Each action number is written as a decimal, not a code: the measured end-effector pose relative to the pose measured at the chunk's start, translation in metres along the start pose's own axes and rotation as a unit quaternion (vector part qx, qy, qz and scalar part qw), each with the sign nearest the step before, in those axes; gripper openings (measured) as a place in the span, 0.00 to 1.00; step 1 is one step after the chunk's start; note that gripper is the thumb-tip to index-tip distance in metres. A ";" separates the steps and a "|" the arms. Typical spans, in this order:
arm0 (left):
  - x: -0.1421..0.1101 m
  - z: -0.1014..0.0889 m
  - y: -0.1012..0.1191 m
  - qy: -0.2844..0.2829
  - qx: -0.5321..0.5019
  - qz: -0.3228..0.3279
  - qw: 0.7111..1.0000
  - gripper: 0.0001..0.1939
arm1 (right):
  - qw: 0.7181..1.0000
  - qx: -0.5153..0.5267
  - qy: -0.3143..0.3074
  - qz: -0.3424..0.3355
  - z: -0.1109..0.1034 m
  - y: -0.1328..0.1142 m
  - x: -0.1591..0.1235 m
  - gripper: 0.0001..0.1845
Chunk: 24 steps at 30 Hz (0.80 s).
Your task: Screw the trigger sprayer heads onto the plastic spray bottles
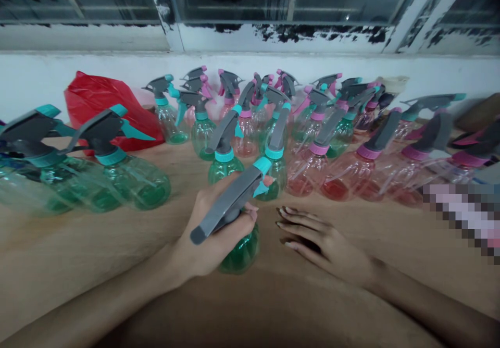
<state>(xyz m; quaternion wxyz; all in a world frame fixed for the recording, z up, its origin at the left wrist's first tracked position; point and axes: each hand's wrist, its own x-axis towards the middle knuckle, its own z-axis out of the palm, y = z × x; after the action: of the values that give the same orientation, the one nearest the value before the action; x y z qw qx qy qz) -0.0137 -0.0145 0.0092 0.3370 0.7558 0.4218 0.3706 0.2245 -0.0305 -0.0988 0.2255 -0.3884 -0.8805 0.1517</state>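
My left hand [213, 231] is wrapped round the neck of a green spray bottle [240, 251] near the table's front edge. The bottle's grey sprayer head [230, 202] has a turquoise nozzle and trigger and points away to the right. Green tint shows in the bottle's lower part; its collar is hidden by my fingers. Just right of it, my right hand [326, 238] rests low over the table, fingers stretched out and slightly apart, holding nothing. Behind my hands stand a green spray bottle [275, 176] with a turquoise collar and a pink spray bottle [308, 173] with a pink collar.
Several more green bottles [150, 191] stand at the left, pink bottles [344, 181] at the right. Further bottles crowd the back of the wooden table [117, 254]. A red plastic bag [105, 103] lies behind the left group, before the white wall [39, 72] and windows.
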 end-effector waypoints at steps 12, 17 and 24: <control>0.003 -0.003 0.000 -0.017 0.021 0.032 0.999 0.16 | 1.000 0.001 -0.001 -0.001 0.000 0.000 0.000 0.17; 0.003 -0.004 0.000 -0.017 0.049 0.016 0.999 0.11 | 1.000 0.002 0.000 -0.003 0.002 0.002 -0.001 0.18; 0.004 -0.005 0.000 -0.013 0.035 0.040 0.998 0.09 | 1.000 -0.007 -0.010 0.000 0.001 0.002 -0.001 0.18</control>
<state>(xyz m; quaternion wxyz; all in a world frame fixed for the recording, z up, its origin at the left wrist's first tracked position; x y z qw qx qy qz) -0.0160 -0.0100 0.0128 0.3004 0.7882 0.3993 0.3592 0.2256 -0.0298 -0.1005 0.2137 -0.3881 -0.8840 0.1495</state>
